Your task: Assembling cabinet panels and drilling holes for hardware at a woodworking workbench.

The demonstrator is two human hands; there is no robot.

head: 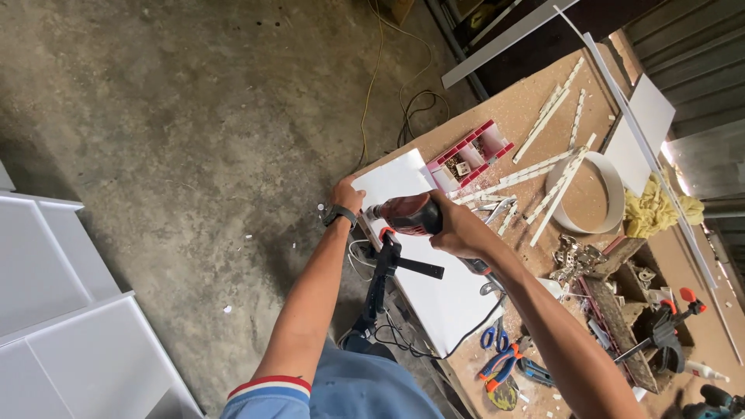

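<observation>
Head view: looking down on a cluttered tabletop (535, 101) beside a concrete floor (194, 116). Right hand (458, 226) wrapping closed around a dark red power drill (407, 214), pointing its bit left at the near-left edge of a white board (419, 256) lying flat on the tabletop. Left hand (347, 194) pressing down on the board's far-left corner, fingers curled over the edge, steadying it. Black bar clamp (386, 271) gripping the board's left edge just below the drill. Bit seeming to be touching or just entering the edge; no finished hole showing, so drilling judged barely begun, depth impossible to tell. Lying further right: a red compartment box of small parts (469, 155), white strips (543, 124), a roll of white edge banding (597, 194), blue-handled pliers (490, 336). Standing at the near left, well apart: white cabinet panels (70, 334).
</observation>
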